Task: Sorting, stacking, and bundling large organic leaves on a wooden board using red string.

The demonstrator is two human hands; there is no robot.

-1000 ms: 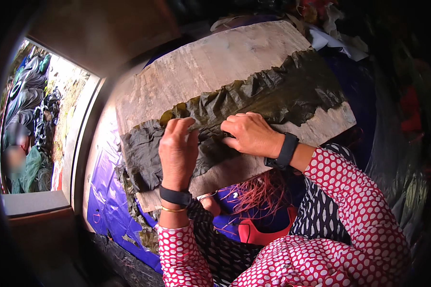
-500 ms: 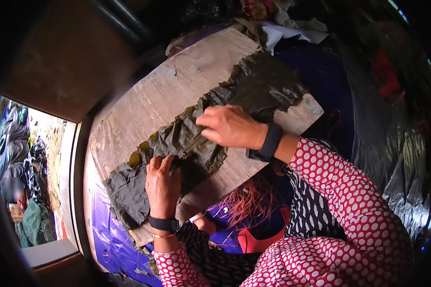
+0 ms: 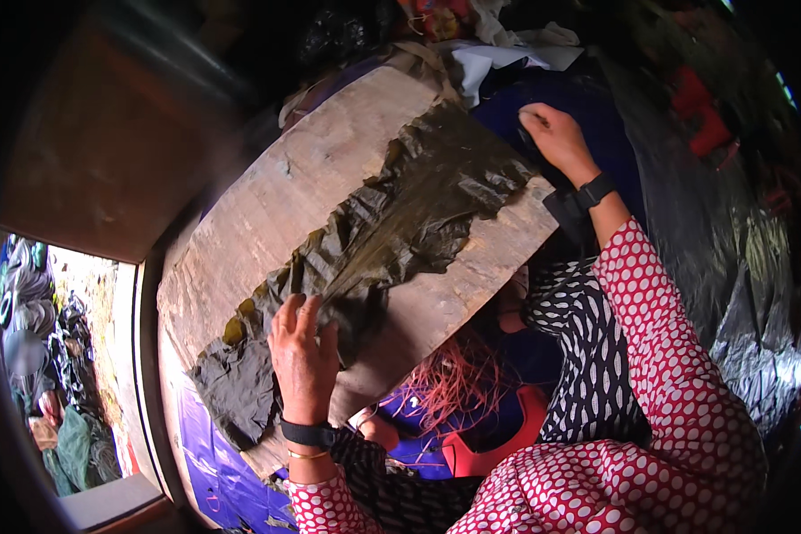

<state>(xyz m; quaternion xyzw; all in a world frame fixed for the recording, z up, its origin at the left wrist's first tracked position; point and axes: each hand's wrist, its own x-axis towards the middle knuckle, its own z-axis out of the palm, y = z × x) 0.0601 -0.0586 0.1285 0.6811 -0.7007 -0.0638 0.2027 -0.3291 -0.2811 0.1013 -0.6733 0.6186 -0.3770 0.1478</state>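
Lying aslant, the wooden board carries the dark crinkled sheet, which runs from the board's left end to its right. Reddish strands show just past the board's near edge. The left hand, fingers loosely bent, remains at the sheet toward the board's left end; whether it pinches, I cannot tell. The right hand, earlier over the board's middle, is now beyond its right edge, fingers curled, contents unclear.

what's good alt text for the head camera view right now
A person's left hand is at a long, crinkled dark sheet spread across a wooden board, while the right hand, fingers curled, is beyond the board's right edge. Thin reddish strands show below the board's near edge.
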